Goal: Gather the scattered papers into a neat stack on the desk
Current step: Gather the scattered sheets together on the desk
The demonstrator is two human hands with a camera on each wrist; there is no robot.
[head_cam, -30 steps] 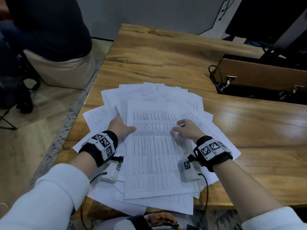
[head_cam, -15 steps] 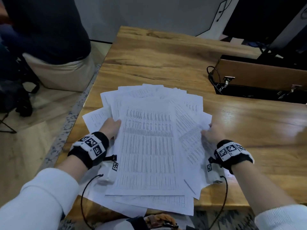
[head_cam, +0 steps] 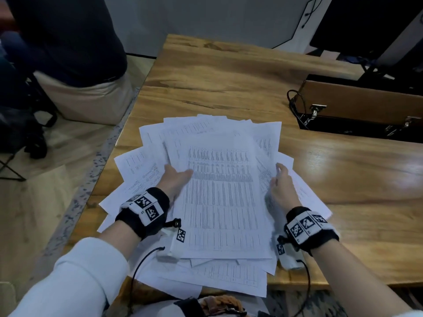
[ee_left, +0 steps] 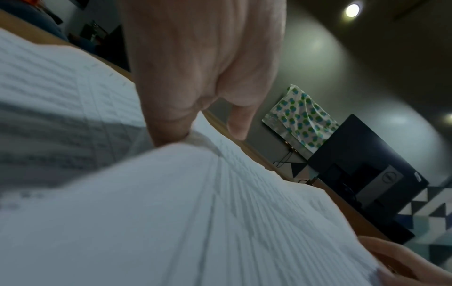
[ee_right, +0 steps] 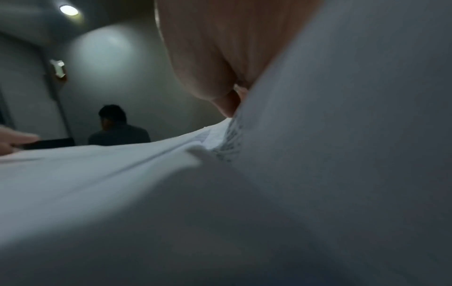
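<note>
Several white printed papers (head_cam: 219,202) lie fanned out on the near part of the wooden desk (head_cam: 229,83). My left hand (head_cam: 176,179) holds the left side of the upper sheets, thumb on top and fingers tucked underneath. My right hand (head_cam: 282,188) is at the right side of the same sheets, its fingers hidden among them. In the left wrist view the papers (ee_left: 171,212) bulge up below my left hand (ee_left: 200,67). In the right wrist view a sheet (ee_right: 342,135) rises beside my right hand (ee_right: 215,48) and hides its fingers.
A brown case (head_cam: 357,104) with metal latches and a black cable (head_cam: 295,99) stands at the desk's right. A seated person (head_cam: 68,42) is off the desk's left edge. The lowest sheets (head_cam: 229,282) overhang the near edge. A dark monitor (ee_left: 362,154) stands beyond the desk.
My right hand has left the middle of the top sheet for the pile's right side. My left hand has slid under the left side, and the upper sheets have drawn closer together.
</note>
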